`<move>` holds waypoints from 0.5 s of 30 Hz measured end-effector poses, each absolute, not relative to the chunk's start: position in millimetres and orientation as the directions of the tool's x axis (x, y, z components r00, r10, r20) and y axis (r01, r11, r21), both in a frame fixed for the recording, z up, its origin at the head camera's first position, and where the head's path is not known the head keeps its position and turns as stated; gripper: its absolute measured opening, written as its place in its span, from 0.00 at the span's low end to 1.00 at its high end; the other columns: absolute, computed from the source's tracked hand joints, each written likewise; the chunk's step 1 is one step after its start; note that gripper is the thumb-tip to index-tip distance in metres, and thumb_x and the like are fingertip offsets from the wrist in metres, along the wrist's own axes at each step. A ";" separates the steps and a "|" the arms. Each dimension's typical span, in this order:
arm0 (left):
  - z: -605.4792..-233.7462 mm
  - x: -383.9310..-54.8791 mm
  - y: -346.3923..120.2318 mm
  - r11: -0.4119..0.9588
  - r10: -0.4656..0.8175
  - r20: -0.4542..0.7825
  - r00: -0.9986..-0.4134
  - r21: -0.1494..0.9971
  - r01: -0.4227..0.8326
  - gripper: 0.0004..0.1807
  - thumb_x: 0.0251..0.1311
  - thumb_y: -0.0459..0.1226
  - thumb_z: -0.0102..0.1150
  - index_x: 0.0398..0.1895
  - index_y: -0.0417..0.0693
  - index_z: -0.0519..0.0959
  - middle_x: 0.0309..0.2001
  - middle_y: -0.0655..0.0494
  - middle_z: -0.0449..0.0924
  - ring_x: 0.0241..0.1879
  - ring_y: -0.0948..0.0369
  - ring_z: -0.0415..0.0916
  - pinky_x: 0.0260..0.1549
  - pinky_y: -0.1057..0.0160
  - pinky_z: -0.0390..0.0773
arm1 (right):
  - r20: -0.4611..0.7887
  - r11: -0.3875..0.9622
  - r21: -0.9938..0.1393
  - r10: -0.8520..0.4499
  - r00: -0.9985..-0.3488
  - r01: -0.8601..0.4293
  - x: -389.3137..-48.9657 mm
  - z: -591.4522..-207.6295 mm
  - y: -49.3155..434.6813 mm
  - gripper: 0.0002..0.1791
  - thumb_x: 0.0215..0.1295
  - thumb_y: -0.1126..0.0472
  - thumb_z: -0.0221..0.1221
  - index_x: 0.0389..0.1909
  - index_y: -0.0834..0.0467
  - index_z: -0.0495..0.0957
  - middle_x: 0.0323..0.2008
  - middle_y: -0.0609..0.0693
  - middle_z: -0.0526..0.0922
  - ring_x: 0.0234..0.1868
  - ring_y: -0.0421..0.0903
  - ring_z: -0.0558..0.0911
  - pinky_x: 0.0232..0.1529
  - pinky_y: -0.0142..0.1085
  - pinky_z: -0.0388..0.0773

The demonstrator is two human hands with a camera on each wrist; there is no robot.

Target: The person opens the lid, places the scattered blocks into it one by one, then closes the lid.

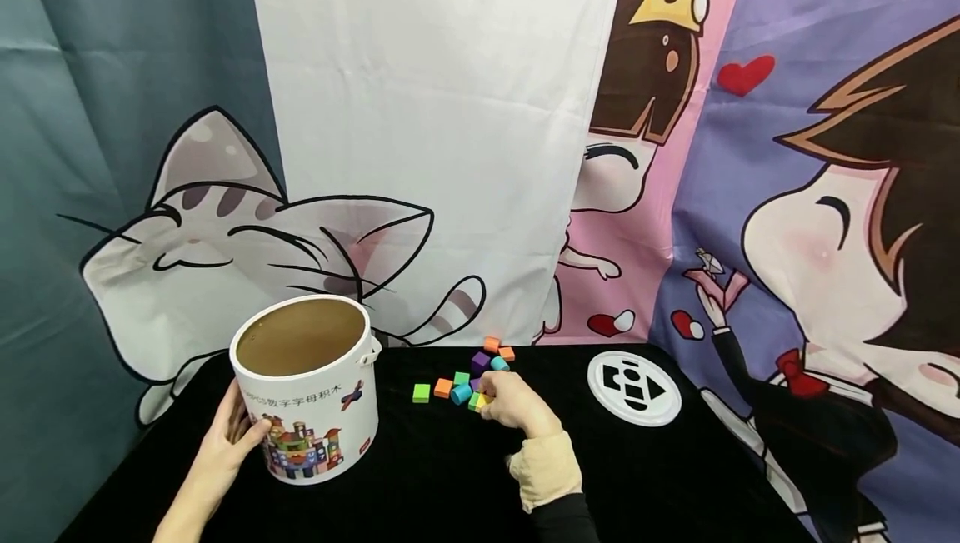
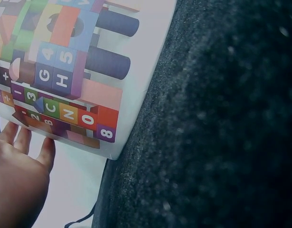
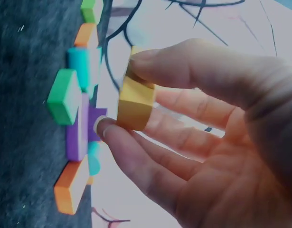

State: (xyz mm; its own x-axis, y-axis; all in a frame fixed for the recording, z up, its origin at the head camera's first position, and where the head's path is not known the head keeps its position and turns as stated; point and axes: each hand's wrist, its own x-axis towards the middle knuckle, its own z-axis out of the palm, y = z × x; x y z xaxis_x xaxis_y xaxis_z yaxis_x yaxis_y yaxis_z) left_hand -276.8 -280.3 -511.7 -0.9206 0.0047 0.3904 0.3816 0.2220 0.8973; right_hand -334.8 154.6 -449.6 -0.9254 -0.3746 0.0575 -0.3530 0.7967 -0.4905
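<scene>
A white bucket printed with toy building blocks stands at the left of the black table; its lid is off. My left hand rests against its left side, thumb on the printed front; in the left wrist view its fingers touch the bucket wall. Over a cluster of coloured blocks, my right hand pinches a yellow block between thumb and fingertip. Beside it lie a green block, a purple block and an orange block. Part of the cluster is hidden by the right hand.
A round white lid with shaped cutouts lies flat at the right of the black tablecloth. One green block sits at the left end of the cluster. Printed curtains hang behind the table.
</scene>
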 end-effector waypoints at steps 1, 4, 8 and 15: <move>-511.6 -277.0 -280.2 0.225 0.003 0.388 -0.922 0.898 0.379 0.46 0.71 0.28 0.50 0.79 0.60 0.33 0.77 0.42 0.32 0.67 0.78 0.44 0.59 0.84 0.49 | 0.066 0.792 -0.486 -0.388 -0.919 -0.369 -333.7 -448.2 152.5 0.15 0.50 0.69 0.69 0.40 0.60 0.81 0.34 0.49 0.80 0.35 0.44 0.75 0.39 0.39 0.76; -510.8 -278.2 -280.2 0.227 0.005 0.388 -0.922 0.897 0.379 0.46 0.71 0.29 0.50 0.79 0.60 0.33 0.77 0.42 0.32 0.67 0.78 0.43 0.59 0.84 0.49 | 0.091 0.780 -0.471 -0.422 -0.902 -0.412 -330.0 -441.9 147.3 0.15 0.52 0.69 0.68 0.43 0.59 0.83 0.35 0.49 0.80 0.36 0.43 0.75 0.39 0.37 0.76; -510.2 -279.4 -279.7 0.219 0.013 0.394 -0.919 0.895 0.387 0.46 0.71 0.29 0.50 0.79 0.61 0.34 0.78 0.44 0.32 0.68 0.77 0.42 0.59 0.84 0.48 | 0.109 0.782 -0.448 -0.434 -0.894 -0.434 -325.0 -433.0 142.1 0.12 0.54 0.67 0.68 0.41 0.57 0.83 0.35 0.47 0.79 0.36 0.42 0.74 0.38 0.36 0.75; -512.7 -277.2 -280.2 0.231 0.007 0.382 -0.924 0.899 0.373 0.46 0.71 0.30 0.50 0.79 0.61 0.33 0.78 0.47 0.31 0.67 0.79 0.43 0.59 0.84 0.50 | 0.084 0.783 -0.420 -0.471 -0.878 -0.460 -313.5 -422.9 132.3 0.11 0.57 0.65 0.68 0.41 0.53 0.83 0.37 0.46 0.79 0.36 0.41 0.74 0.39 0.35 0.75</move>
